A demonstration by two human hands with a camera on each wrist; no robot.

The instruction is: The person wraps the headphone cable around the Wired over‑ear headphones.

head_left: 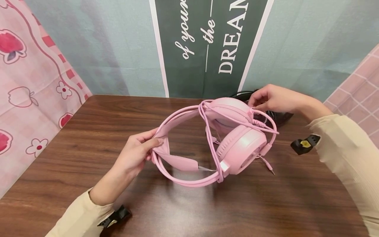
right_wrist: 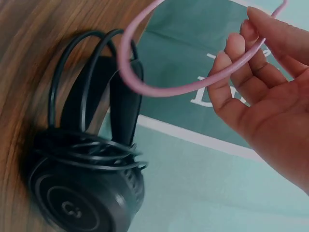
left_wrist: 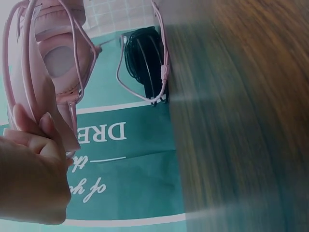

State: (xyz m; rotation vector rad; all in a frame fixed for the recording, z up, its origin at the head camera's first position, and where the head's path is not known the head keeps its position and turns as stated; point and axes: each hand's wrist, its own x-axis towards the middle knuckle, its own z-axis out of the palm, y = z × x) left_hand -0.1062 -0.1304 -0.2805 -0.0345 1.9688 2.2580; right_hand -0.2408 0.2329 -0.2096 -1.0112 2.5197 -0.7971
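A pair of pink over-ear headphones (head_left: pixel 241 149) is held up above the wooden table. My left hand (head_left: pixel 134 151) grips the top of its headband, thumb on the inner pad; the left wrist view also shows this hand (left_wrist: pixel 36 179) on the band (left_wrist: pixel 43 92). Pink cable (head_left: pixel 210 138) is wound across the headphones, and its plug (head_left: pixel 270 166) dangles below the ear cups. Beside the far ear cup, my right hand (head_left: pixel 273 98) pinches a stretch of cable. From the right hand (right_wrist: pixel 270 92), the cable (right_wrist: pixel 169 91) hangs in a loop in the right wrist view.
Black headphones (right_wrist: pixel 77 198) with their own cable wound round them lie at the table's back right, partly hidden by my right hand in the head view. A lettered cloth (head_left: pixel 204 79) hangs behind the wooden table (head_left: pixel 177 210). Patterned pink cloth (head_left: pixel 35 98) hangs at the left.
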